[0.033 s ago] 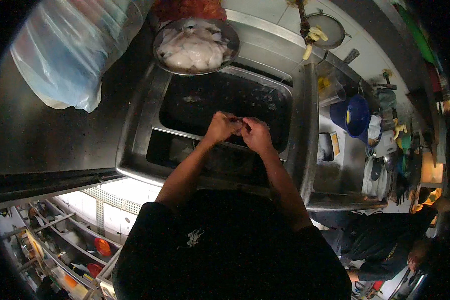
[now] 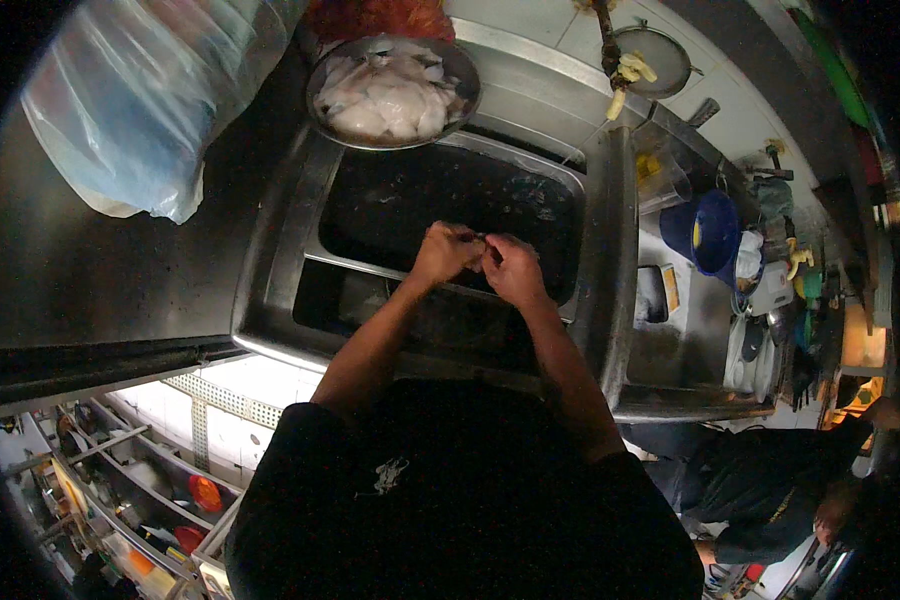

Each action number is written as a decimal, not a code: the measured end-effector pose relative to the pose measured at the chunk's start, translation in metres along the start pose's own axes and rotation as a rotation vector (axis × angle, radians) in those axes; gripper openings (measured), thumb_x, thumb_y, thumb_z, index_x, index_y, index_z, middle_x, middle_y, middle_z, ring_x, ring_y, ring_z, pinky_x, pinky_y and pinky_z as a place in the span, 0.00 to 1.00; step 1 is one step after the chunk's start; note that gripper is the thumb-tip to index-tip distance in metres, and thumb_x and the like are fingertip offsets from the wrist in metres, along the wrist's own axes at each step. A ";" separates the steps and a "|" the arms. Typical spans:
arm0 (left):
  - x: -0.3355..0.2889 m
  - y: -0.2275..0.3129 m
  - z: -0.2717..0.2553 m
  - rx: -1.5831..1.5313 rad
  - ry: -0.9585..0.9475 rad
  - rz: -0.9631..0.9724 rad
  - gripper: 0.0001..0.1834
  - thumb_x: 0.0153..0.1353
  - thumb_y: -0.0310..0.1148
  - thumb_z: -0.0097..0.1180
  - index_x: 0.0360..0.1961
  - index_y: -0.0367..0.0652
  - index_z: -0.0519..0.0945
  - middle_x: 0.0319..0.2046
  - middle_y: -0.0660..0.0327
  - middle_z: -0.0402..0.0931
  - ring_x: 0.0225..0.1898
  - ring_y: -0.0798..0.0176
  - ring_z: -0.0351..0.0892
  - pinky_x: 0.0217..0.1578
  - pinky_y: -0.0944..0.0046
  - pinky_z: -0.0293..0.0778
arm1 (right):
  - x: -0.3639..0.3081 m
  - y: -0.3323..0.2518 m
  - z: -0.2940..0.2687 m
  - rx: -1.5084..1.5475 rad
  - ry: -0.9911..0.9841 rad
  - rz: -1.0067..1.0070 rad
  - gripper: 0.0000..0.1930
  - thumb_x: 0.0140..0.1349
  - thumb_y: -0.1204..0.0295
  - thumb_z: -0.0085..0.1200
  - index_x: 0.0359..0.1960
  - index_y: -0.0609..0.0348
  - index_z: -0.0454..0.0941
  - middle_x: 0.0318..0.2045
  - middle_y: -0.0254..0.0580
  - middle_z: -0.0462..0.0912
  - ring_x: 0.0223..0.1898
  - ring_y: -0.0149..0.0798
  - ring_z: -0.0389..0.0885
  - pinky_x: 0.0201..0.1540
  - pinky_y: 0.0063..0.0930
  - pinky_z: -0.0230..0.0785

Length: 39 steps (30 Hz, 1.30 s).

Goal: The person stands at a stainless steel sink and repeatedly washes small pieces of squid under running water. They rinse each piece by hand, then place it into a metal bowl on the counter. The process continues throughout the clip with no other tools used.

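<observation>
My left hand (image 2: 448, 253) and my right hand (image 2: 513, 270) meet over the near part of a dark, steel-rimmed basin (image 2: 360, 265) set in the sink. The fingers of both are drawn in and pinched together at the tips. Whatever lies between them is too small and dark to make out. Pale flecks and shiny spots show on the basin's dark surface beyond my hands. At the far left edge of the sink rests a round metal bowl (image 2: 322, 125), heaped with glossy, whitish pieces of flesh (image 2: 390, 95).
A translucent plastic bag (image 2: 140, 120) covers something on the steel counter (image 2: 90, 270) at left. To the right is a second sink (image 2: 620, 230) with a blue bucket (image 2: 700, 235) beside it. A strainer (image 2: 660, 60) hangs on the wall. Another person (image 2: 780, 480) is at lower right.
My hands stay where they were, fingertips together. Only the pale flecks and glints in the dark basin have shifted a little.
</observation>
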State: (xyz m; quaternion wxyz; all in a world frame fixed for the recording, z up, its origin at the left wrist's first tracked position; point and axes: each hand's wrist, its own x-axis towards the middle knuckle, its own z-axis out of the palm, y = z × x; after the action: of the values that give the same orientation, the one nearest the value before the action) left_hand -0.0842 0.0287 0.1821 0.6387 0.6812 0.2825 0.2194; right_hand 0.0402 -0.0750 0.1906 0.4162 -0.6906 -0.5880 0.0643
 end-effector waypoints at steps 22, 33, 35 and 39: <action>0.036 0.044 -0.068 -0.597 0.286 -0.040 0.09 0.56 0.24 0.53 0.37 0.35 0.80 0.29 0.63 0.78 0.28 0.71 0.75 0.29 0.71 0.73 | -0.061 0.069 -0.036 0.290 0.127 0.660 0.10 0.56 0.77 0.53 0.39 0.69 0.78 0.25 0.43 0.80 0.23 0.30 0.79 0.25 0.24 0.73; 0.110 0.114 -0.129 -0.299 0.214 0.058 0.07 0.55 0.25 0.58 0.35 0.36 0.80 0.30 0.61 0.78 0.30 0.69 0.76 0.33 0.68 0.75 | -0.064 0.056 -0.006 0.045 -0.746 0.404 0.07 0.49 0.71 0.59 0.31 0.56 0.82 0.27 0.44 0.82 0.33 0.42 0.81 0.38 0.32 0.71; 0.128 0.114 -0.138 -0.091 0.340 0.117 0.06 0.54 0.26 0.60 0.34 0.37 0.81 0.31 0.61 0.79 0.31 0.69 0.76 0.35 0.68 0.75 | -0.064 0.021 -0.006 -0.071 -0.684 0.357 0.08 0.50 0.68 0.61 0.29 0.56 0.82 0.26 0.44 0.82 0.31 0.43 0.81 0.36 0.32 0.71; 0.169 0.076 -0.185 0.714 0.432 0.361 0.09 0.51 0.29 0.61 0.34 0.38 0.83 0.35 0.55 0.82 0.36 0.65 0.80 0.39 0.65 0.74 | -0.078 0.010 0.006 0.071 -0.527 0.253 0.10 0.51 0.63 0.63 0.27 0.57 0.81 0.25 0.45 0.82 0.28 0.43 0.80 0.33 0.31 0.71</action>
State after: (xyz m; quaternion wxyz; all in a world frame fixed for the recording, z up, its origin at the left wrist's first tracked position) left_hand -0.0725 0.2772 0.2636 0.2419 0.8357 0.3438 0.3533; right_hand 0.0208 -0.1388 0.1489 0.2618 -0.7028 -0.5825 0.3134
